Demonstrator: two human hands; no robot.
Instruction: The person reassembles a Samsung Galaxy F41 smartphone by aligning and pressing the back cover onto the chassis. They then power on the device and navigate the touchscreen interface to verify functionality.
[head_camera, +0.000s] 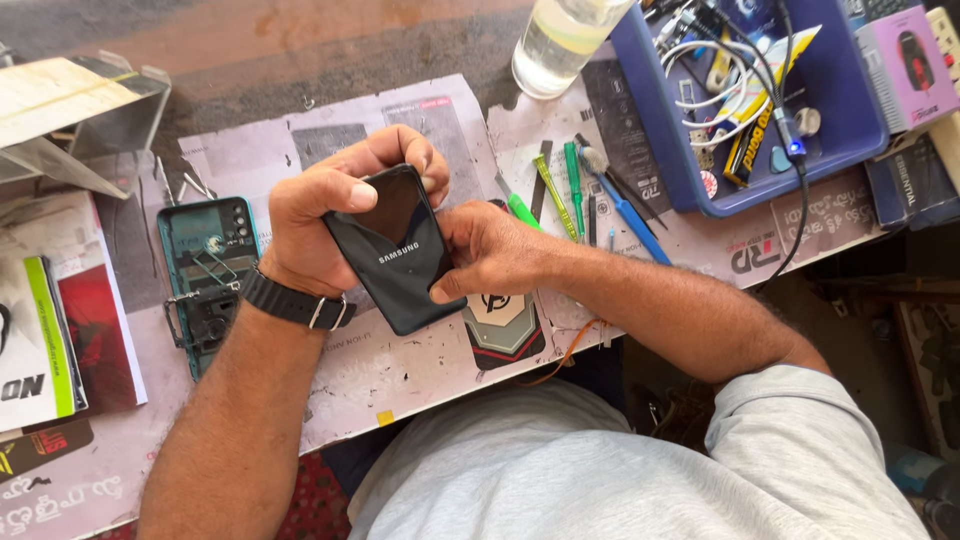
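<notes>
**Black smartphone held in both hands above the repair tabletop: hazards**

- Item: black smartphone (398, 250), glossy back panel up, lifted clear of the paper-covered tabletop (400, 370) near its front edge, tilted.
- Left hand (335, 215): wrapped tightly over the phone's upper end, fingers curled round the far edge, thumb on the back. Wears a black wristwatch (290, 300).
- Right hand (490, 250): closed on the phone's right edge, thumb pressing the lower side.
- Nearby: opened teal phone body (208, 280) with exposed internals lying left of the hands; green and blue screwdrivers (575, 195) just beyond the right hand; clear bottle (560, 40) at the far edge; blue tray (850, 120) of cables at the far right corner.

Risks, as judged:
- Hard thumb pressure could flex or crack the back panel.
- Smooth surface may slip; a drop could strike the tabletop.
- A forearm sweep might knock the opened teal body or scatter the screwdrivers.
- A bumped bottle could fall onto the papers.
</notes>
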